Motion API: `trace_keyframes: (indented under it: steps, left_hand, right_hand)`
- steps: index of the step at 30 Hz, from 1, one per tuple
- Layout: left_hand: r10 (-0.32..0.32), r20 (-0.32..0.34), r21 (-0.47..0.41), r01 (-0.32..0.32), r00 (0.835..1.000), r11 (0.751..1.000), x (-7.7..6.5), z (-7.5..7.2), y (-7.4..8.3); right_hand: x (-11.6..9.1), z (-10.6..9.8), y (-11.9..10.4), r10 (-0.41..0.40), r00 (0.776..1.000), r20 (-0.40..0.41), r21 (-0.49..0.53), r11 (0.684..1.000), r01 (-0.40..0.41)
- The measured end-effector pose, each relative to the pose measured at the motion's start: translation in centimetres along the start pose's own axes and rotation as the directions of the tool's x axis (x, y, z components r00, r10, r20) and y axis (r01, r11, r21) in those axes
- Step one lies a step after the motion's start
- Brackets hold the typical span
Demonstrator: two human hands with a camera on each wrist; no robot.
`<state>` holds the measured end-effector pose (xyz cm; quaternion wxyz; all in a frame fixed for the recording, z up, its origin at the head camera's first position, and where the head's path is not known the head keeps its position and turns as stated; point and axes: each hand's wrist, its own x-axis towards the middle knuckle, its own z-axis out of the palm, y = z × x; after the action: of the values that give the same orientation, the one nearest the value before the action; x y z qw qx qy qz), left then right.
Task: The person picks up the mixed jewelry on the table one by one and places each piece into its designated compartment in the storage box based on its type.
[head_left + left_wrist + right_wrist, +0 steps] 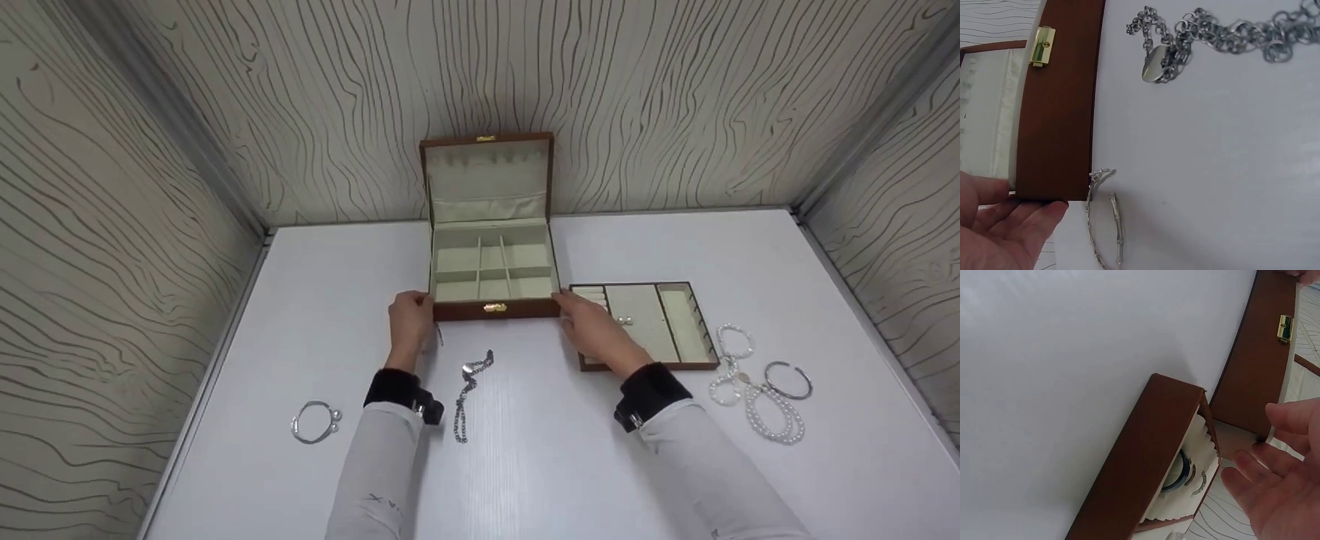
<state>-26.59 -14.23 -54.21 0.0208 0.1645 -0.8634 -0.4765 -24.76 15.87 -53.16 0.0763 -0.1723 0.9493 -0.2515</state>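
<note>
Nearest, two pale sleeves (379,465) reach in, each ending at a black wristband (654,388). Clock bearings are taken from the one jewelry box (494,309), which stands on the white table (525,472).

Between seven and eight o'clock lie one silver bracelet (301,431) and, at its edge, two pearls (336,415). At six lies one chain necklace (460,420) with a flat disc. Toward four, farthest out, sit one double-strand pearl loop (795,427), one open cuff (808,391) and two beaded loops (735,353).

Closer in at four is one tray (649,366) of three sections, two pearl studs (625,320) on its middle panel; the right wrist view shows at least three rings (1183,475) in it.

At seven, one slender bracelet (1120,233) lies just beside the box. The left hand (411,322) grips the box's front left corner; the right hand (595,330) holds the front right one, more loosely. The box shows six compartments and two brass clasp parts; its single lid (487,176) stands raised at twelve, before the wood-patterned wall (637,97).
</note>
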Motion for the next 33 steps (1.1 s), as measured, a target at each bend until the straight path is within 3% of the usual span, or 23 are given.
trace_keyframes:
  steps: [17, 33]
  left_hand:
    - [0.000, 0.086, 0.046, -0.003, 0.996, 0.999, -2.7, -0.6, -0.6]
    - [0.085, 0.092, 0.014, -0.086, 0.992, 0.996, -5.9, -0.9, -2.1]
  right_hand:
    - [-3.0, -0.9, 0.6, 0.027, 0.999, 0.025, 0.069, 0.997, -0.028]
    - [-6.1, -1.5, -0.1, 0.018, 1.000, 0.024, 0.046, 0.999, -0.020]
